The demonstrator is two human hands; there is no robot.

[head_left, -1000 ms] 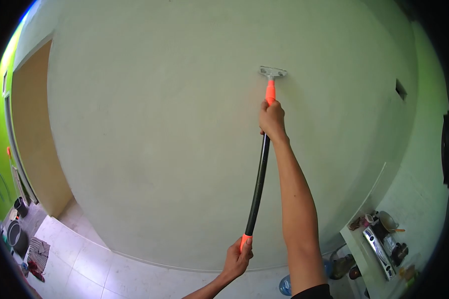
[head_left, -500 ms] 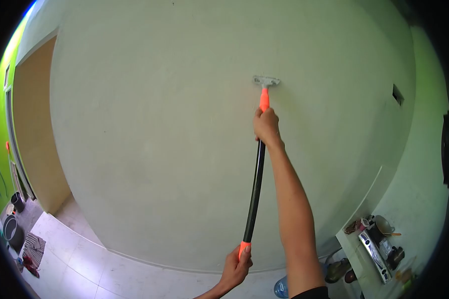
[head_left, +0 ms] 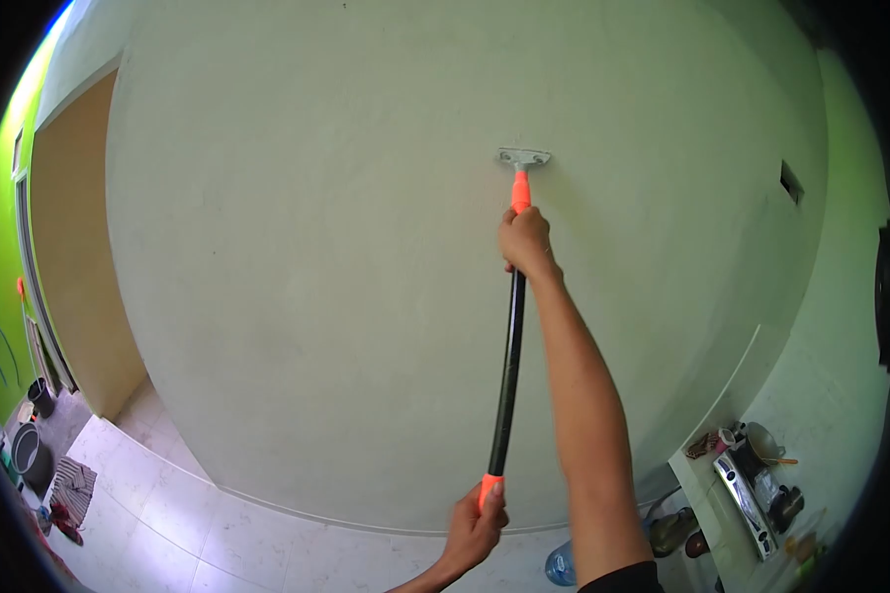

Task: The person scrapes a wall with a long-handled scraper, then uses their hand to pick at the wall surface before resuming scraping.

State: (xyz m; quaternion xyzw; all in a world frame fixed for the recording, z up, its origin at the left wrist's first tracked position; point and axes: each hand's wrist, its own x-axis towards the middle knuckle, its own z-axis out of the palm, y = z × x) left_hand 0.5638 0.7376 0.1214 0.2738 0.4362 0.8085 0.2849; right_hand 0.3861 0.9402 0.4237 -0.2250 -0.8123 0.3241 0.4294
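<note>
A long-handled scraper stands nearly upright in front of the pale wall. It has a black shaft, orange grips and a wide grey metal head, which is at the wall's surface. My right hand is closed around the upper part of the handle, just below the orange collar. Down at the orange bottom end, my left hand wraps the grip, thumb lying along it. Tiny specks show on the wall just above the head.
On the right, a counter carries a stove and a pan. A blue water bottle stands on the floor below. At left are a doorway, buckets and a striped mat.
The scraper head and my right hand have shifted slightly up and left in view, while my left hand moved slightly right. The view itself has turned a little. Both hands keep their grip.
</note>
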